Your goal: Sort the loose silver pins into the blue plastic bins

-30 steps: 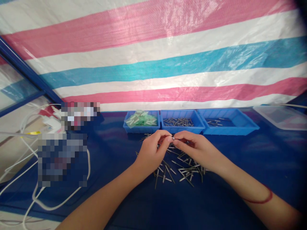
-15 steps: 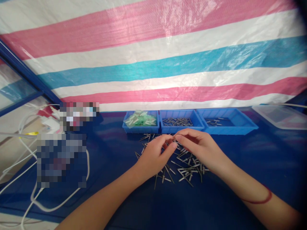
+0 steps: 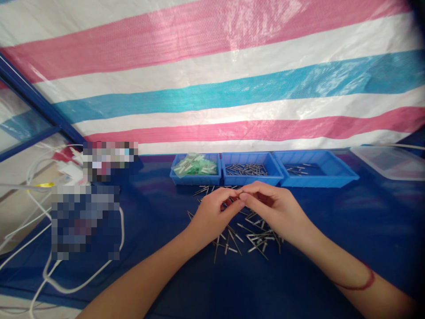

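My left hand (image 3: 214,212) and my right hand (image 3: 274,206) meet at the fingertips above a loose pile of pop rivets (image 3: 262,237) on the blue table. Both hands are closed in a pinch, thumbs against forefingers. Whatever sits between the fingertips is too small and too covered to make out. The rivets have silvery bodies and long thin pins; several lie under and around the hands, partly hidden by them. Just beyond the hands stands a blue bin (image 3: 250,180) with more rivets in it.
A left blue bin (image 3: 195,180) holds small green-and-clear packets (image 3: 195,165). The right blue bin (image 3: 332,177) has a few rivets. A clear plastic lid (image 3: 388,164) lies at far right. White cables (image 3: 122,230) run along the left, beside blurred-out items. A striped sheet (image 3: 212,97) hangs behind.
My right hand has lowered slightly and its thumb has come in to touch the left fingertips. The left hand's pinch has tightened. Bins and scattered rivets stay put.
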Demonstrator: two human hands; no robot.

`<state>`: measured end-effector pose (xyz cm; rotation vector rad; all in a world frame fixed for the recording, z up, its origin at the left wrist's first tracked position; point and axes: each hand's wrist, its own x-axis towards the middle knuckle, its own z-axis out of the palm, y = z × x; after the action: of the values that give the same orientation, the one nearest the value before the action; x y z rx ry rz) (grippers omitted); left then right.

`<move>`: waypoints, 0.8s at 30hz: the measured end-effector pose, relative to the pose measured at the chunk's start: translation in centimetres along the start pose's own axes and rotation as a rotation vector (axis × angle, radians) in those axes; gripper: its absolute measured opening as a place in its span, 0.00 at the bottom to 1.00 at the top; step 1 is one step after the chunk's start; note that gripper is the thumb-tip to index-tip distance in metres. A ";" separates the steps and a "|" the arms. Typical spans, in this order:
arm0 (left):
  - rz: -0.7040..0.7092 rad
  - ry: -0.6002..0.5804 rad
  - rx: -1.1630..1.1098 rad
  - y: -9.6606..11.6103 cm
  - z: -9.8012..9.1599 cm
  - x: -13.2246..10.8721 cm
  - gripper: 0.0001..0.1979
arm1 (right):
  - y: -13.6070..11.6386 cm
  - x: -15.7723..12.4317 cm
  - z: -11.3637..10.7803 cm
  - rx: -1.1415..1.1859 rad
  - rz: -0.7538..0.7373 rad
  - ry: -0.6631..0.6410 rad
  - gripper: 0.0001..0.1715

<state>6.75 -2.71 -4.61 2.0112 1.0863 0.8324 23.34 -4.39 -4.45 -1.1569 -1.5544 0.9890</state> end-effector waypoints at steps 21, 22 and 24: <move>0.140 0.002 0.211 -0.1 -0.7 0.0 0.15 | 0.2 1.2 -1.2 0.509 0.273 0.275 0.14; 0.186 -0.037 0.290 -0.1 -0.7 0.0 0.14 | 0.3 1.5 -1.8 0.573 0.279 0.354 0.14; 0.257 -0.106 0.425 -0.3 -0.6 -0.2 0.13 | 0.7 2.1 -3.2 0.678 0.297 0.488 0.12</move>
<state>6.11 -2.58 -4.54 2.5607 1.0202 0.6475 26.35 -1.96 -3.86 -1.0362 -0.5920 1.1897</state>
